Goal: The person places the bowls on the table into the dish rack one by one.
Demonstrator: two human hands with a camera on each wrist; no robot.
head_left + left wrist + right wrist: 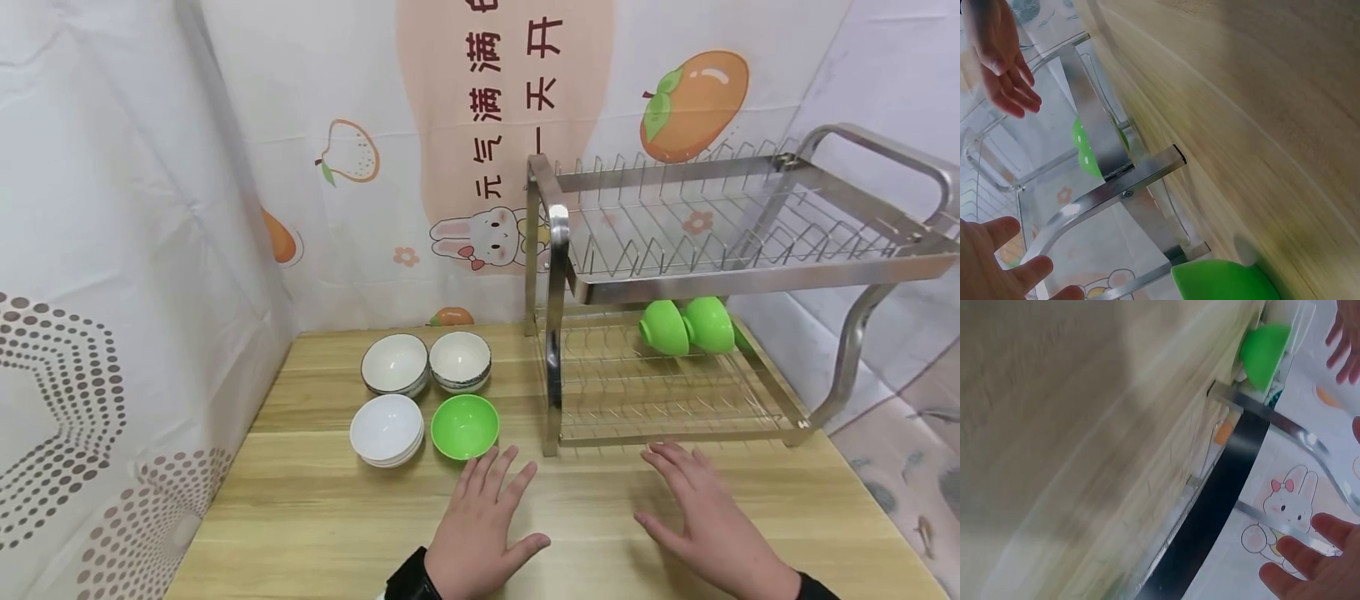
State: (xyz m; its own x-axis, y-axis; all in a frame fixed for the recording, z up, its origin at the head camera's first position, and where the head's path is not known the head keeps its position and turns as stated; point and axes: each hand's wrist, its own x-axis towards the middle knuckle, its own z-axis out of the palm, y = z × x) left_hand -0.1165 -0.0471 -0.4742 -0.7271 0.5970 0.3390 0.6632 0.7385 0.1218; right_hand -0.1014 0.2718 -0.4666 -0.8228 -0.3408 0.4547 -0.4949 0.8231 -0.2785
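My left hand [483,529] hovers low over the table with fingers spread, its fingertips just in front of a green bowl [465,427]. To the right, my right hand [701,521] is held with straight fingers in front of the dish rack [555,333] and holds nothing. Beside the green bowl stands a stack of white bowls [386,429]. Behind these are two stacks of dark-rimmed bowls, one on the left [395,364] and one on the right [461,361]. Two green bowls [686,326] stand tilted on their sides on the rack's lower tier.
The rack's upper tier [750,283] holds only wire dividers and overhangs the lower one. Patterned curtains hang behind the table and along the left side [112,292]. The wooden table [315,517] reaches toward me.
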